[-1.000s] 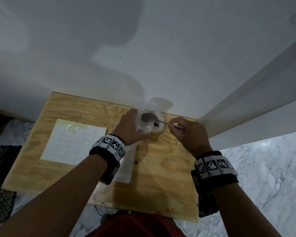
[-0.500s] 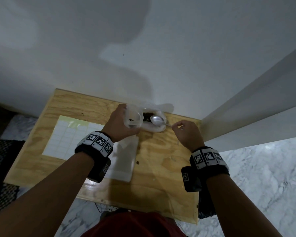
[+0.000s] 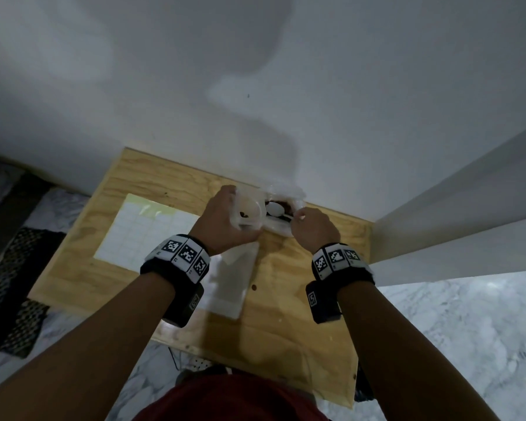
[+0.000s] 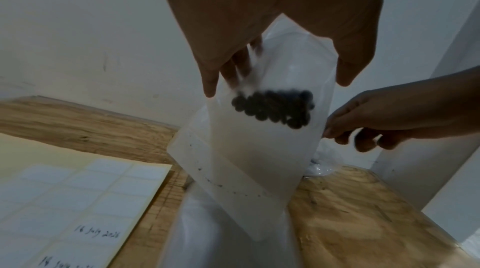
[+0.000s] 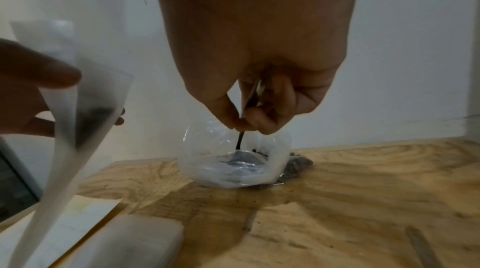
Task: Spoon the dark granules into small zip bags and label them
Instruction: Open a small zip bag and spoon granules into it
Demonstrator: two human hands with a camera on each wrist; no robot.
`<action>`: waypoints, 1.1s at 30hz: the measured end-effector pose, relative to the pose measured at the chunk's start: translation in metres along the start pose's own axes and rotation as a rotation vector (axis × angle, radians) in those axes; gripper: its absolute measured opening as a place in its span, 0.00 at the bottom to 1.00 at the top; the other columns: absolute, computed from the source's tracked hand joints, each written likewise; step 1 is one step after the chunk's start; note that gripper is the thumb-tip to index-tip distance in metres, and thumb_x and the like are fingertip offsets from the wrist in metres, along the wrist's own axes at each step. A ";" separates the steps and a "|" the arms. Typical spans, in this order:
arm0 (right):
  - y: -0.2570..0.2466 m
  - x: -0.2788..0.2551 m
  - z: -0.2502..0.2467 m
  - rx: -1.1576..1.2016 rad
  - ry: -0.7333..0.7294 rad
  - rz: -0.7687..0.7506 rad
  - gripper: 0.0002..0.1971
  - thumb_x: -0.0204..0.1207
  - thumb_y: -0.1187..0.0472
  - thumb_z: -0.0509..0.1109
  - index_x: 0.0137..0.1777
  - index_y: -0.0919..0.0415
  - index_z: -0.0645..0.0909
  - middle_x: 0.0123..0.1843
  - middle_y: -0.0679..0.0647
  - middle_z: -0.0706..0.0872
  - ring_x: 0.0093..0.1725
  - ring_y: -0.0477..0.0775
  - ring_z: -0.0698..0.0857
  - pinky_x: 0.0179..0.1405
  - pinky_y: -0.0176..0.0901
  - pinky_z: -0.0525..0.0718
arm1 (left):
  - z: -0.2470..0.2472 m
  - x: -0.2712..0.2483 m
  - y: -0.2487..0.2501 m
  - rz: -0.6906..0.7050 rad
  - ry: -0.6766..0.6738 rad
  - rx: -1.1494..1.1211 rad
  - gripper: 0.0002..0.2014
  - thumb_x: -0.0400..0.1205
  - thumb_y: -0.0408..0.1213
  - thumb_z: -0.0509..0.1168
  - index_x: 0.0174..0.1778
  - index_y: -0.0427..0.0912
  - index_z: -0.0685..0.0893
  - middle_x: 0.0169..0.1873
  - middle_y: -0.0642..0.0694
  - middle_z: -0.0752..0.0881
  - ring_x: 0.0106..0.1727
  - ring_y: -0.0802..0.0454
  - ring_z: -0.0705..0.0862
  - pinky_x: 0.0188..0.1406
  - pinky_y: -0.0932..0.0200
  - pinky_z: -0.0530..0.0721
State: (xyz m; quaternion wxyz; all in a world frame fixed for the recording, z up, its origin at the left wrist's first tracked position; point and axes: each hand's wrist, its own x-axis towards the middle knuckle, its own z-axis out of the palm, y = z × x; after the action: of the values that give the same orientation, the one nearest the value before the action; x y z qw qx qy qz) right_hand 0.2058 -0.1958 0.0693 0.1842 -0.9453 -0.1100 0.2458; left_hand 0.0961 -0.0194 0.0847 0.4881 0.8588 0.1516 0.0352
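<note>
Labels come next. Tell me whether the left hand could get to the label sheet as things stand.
Probably not yet: the left hand grips the small bag of granules. The label sheet lies uncovered on the board just left of that hand, so the path looks free once the bag is put down.

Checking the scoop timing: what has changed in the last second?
The spoon moved out of the zip bag and back into the supply bag. The left hand still holds the zip bag, the right hand the spoon.

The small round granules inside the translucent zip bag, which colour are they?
The small round granules are dark, nearly black, seen best in the left wrist view.
</note>
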 end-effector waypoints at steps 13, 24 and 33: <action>0.014 -0.028 -0.018 0.301 0.247 -0.125 0.10 0.80 0.52 0.65 0.58 0.49 0.83 0.64 0.47 0.83 0.61 0.48 0.82 0.58 0.41 0.78 | -0.003 -0.016 0.008 -0.010 0.120 -0.208 0.43 0.61 0.60 0.79 0.64 0.46 0.65 0.58 0.46 0.77 0.62 0.52 0.79 0.67 0.50 0.80; -0.054 -0.095 -0.047 0.698 0.104 -0.450 0.14 0.75 0.51 0.75 0.57 0.56 0.86 0.52 0.44 0.89 0.53 0.39 0.87 0.56 0.44 0.88 | 0.001 -0.027 0.041 0.033 0.292 -0.250 0.42 0.63 0.58 0.79 0.64 0.47 0.64 0.56 0.48 0.76 0.57 0.52 0.80 0.51 0.60 0.82; -0.046 -0.105 -0.059 0.715 0.302 -0.463 0.08 0.81 0.55 0.69 0.43 0.56 0.83 0.41 0.49 0.90 0.44 0.44 0.89 0.48 0.35 0.84 | -0.035 -0.040 0.053 0.063 0.124 -0.273 0.18 0.80 0.50 0.69 0.55 0.42 0.74 0.44 0.53 0.82 0.45 0.56 0.81 0.47 0.60 0.78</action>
State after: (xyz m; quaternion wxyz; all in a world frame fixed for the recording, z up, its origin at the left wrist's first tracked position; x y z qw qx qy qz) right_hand 0.1402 -0.2031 0.1800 0.5634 -0.7979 -0.1988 0.0800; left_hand 0.0629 -0.0272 0.1509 0.5888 0.7848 0.1483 0.1237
